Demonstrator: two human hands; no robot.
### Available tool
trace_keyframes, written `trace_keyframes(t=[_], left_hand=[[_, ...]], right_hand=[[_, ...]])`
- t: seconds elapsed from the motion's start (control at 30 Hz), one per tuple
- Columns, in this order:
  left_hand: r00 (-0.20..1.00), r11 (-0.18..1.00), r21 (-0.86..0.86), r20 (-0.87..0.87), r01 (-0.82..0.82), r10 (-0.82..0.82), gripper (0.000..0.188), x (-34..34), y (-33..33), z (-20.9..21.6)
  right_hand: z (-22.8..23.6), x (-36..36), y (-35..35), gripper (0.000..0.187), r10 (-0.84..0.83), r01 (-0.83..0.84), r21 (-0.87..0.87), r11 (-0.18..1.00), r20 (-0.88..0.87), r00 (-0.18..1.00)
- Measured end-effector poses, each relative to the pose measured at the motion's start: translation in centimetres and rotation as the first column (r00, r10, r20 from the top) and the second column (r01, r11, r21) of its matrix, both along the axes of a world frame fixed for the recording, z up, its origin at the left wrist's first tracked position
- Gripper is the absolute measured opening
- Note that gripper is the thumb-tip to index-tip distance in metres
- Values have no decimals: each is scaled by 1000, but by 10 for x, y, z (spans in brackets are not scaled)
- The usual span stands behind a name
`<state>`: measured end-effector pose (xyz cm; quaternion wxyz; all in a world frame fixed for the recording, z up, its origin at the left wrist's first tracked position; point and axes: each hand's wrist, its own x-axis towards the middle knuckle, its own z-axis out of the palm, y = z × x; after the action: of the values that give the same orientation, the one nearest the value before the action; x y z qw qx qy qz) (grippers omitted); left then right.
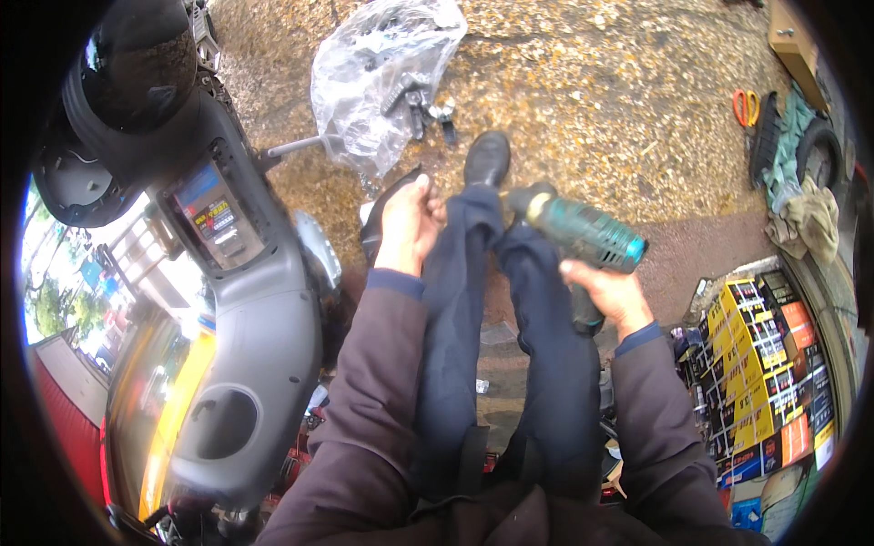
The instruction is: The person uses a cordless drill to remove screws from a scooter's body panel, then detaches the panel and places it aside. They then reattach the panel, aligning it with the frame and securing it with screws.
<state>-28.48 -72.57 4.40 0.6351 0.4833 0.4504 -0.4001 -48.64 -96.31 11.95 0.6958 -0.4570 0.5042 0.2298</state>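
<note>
My right hand (612, 293) is wrapped round the grip of a teal and black cordless drill (587, 232), whose chuck points left over my knees. My left hand (411, 221) is closed in a fist beside my left leg. A dark curved piece (371, 223) shows just behind and left of that fist; whether the fingers hold it, or something smaller, is hidden. To the left stands a grey scooter body (273, 337) with an open rectangular recess (218, 214) that has a labelled block inside. Ahead lies a crumpled clear plastic bag (360, 82) with black parts (414, 100) on it.
Stacked yellow and black boxes (751, 364) stand at the right. Beyond them lie cloths (806, 218), a black tyre (819, 155) and orange-handled scissors (746, 107). My black shoe (487, 159) rests on the rough pebbled ground (601, 109). A grey bar (296, 146) juts from the scooter toward the bag.
</note>
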Motion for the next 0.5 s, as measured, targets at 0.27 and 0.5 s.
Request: trace_keyframes(t=[0.27, 0.5], left_hand=[[987, 992, -29, 99, 127, -123, 10, -55, -6, 68], [991, 968, -216, 70, 127, -115, 12, -96, 6, 24]], right_hand=[[76, -50, 46, 33, -128, 117, 55, 992, 284, 950], [45, -118, 73, 26, -88, 115, -84, 990, 276, 957]])
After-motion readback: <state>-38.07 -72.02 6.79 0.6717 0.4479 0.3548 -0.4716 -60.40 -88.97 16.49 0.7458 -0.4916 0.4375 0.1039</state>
